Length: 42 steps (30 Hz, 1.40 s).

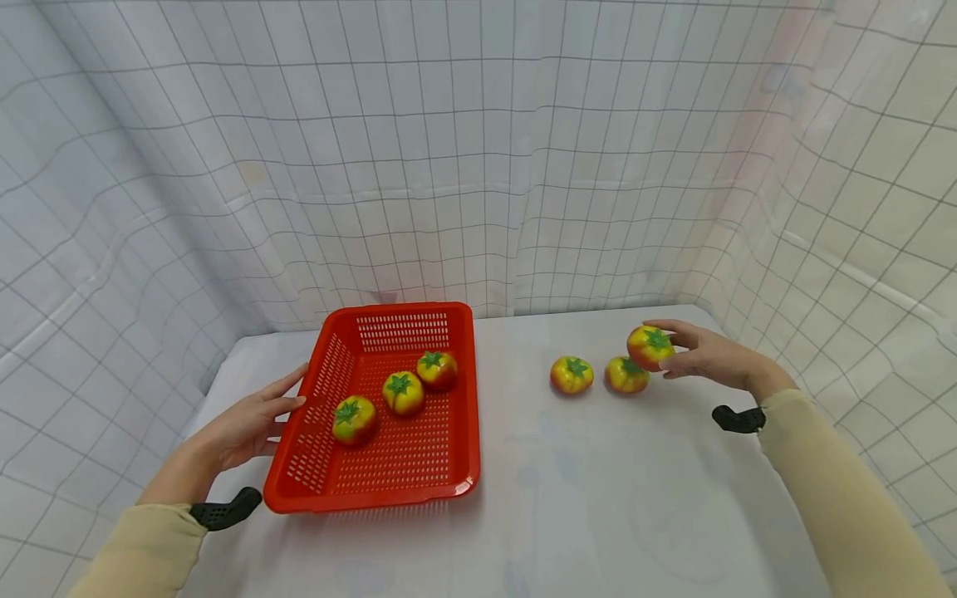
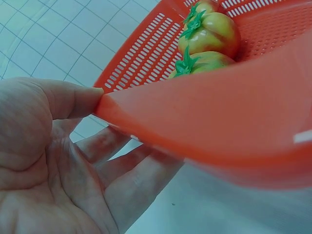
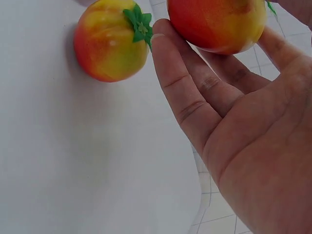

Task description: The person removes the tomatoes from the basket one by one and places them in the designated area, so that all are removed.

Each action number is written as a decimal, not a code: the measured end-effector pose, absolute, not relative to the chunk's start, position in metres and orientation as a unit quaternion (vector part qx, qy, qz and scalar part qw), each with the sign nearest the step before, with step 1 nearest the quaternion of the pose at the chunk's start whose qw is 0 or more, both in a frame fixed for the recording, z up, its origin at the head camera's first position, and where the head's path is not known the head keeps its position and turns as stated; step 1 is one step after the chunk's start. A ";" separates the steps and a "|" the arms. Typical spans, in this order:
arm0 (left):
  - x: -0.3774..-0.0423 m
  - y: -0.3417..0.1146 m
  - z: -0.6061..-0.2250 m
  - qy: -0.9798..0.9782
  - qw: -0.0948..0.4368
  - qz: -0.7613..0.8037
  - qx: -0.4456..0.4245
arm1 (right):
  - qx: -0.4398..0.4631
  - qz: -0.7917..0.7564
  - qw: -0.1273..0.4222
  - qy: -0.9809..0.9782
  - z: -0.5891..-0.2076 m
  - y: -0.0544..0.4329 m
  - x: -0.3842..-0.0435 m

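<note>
My right hand (image 1: 706,359) holds a red-and-yellow tomato (image 1: 649,347) with a green leafy top between thumb and fingers. That tomato (image 3: 217,22) appears raised off the table in the right wrist view. Just beside and partly behind it lies a second tomato (image 1: 626,376), with a third tomato (image 1: 571,375) to its left. At the left side of a red perforated basket (image 1: 478,415), my left hand (image 1: 250,428) grips the rim, its thumb on the edge and its fingers below, as the left wrist view shows. Inside the basket sit three tomatoes (image 1: 404,393) in a slanting row.
A white table (image 1: 568,490) carries everything. White sheets with a dark grid (image 1: 419,166) hang behind it and on both sides. Black bands (image 1: 740,419) are on both wrists, over cream sleeves.
</note>
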<state>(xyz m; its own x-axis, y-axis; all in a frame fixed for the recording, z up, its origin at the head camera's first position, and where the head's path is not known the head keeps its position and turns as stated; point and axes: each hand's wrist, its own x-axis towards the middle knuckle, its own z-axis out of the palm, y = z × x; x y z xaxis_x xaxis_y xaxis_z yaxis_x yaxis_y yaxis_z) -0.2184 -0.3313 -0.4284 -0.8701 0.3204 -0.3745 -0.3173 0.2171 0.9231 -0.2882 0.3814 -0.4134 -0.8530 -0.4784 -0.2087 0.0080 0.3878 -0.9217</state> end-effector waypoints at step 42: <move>-0.218 -0.331 -0.428 0.728 0.258 0.635 -0.006 | -0.015 -0.547 0.236 0.803 -0.468 0.432 -0.280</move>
